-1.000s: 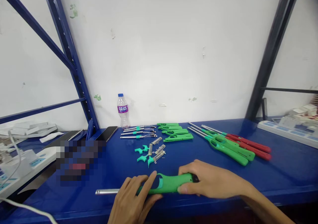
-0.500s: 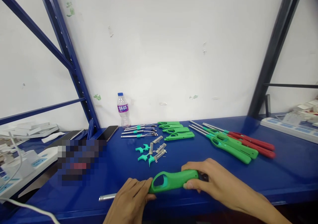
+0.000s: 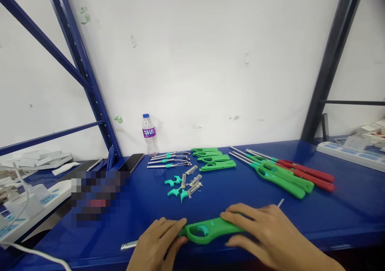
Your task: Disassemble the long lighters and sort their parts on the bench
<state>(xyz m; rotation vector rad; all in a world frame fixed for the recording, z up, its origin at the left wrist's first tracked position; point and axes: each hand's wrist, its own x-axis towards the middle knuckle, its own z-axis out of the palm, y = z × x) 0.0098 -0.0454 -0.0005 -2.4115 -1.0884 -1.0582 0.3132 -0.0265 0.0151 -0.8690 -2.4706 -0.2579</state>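
Observation:
A green gas lighter with a teal trigger lies across the space between my hands, low over the front of the blue table. My left hand is closed round its neck, and the metal tube pokes out to the left. The fingers of my right hand rest over the handle's rear end, with the thumb lowered beneath it. Past the right knuckles a thin metal rod sticks out; its other end is hidden. Beyond lie teal triggers and clear fuel tanks.
Metal lighter tubes and green handle shells lie in rows behind. Assembled green and red lighters are at right. A bottle, a phone and power strips stand or lie around the edges.
The lighter has been turned over in my hands, its trigger loop now facing toward me. My right thumb has come away from the handle, and the thin rod has come into sight.

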